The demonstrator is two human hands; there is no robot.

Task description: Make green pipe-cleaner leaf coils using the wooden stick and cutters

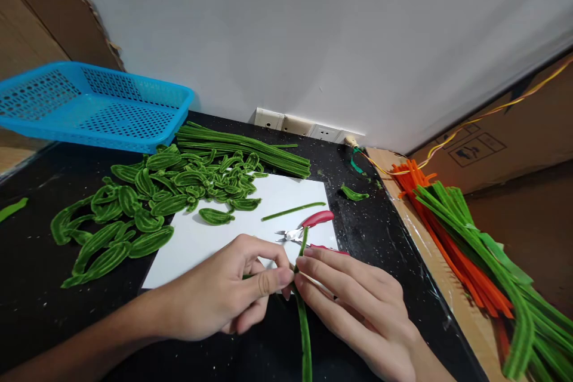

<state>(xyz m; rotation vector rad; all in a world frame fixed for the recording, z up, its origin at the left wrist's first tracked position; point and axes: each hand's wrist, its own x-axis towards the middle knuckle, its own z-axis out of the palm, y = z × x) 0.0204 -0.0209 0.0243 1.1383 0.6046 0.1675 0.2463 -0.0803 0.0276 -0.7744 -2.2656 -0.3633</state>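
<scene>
A green pipe cleaner (305, 334) runs upright between my hands, over the near edge of a white sheet (188, 250). My left hand (242, 289) pinches it between thumb and forefinger. My right hand (358, 304) grips it from the other side with the fingertips; part of the strand is hidden behind the fingers. Just beyond my fingers lie red-handled pliers (293, 234), their jaws pointing left. Beside them on the sheet rests a short straight green pipe cleaner piece (293, 211).
Leaf shapes of green pipe cleaner (147, 191) are heaped at left. Behind them lies a bundle of green stems (250, 146). A blue basket (156, 140) stands back left. Orange strips (456, 250) and green strips (483, 239) lie on cardboard at right. Sockets (308, 126) line the wall.
</scene>
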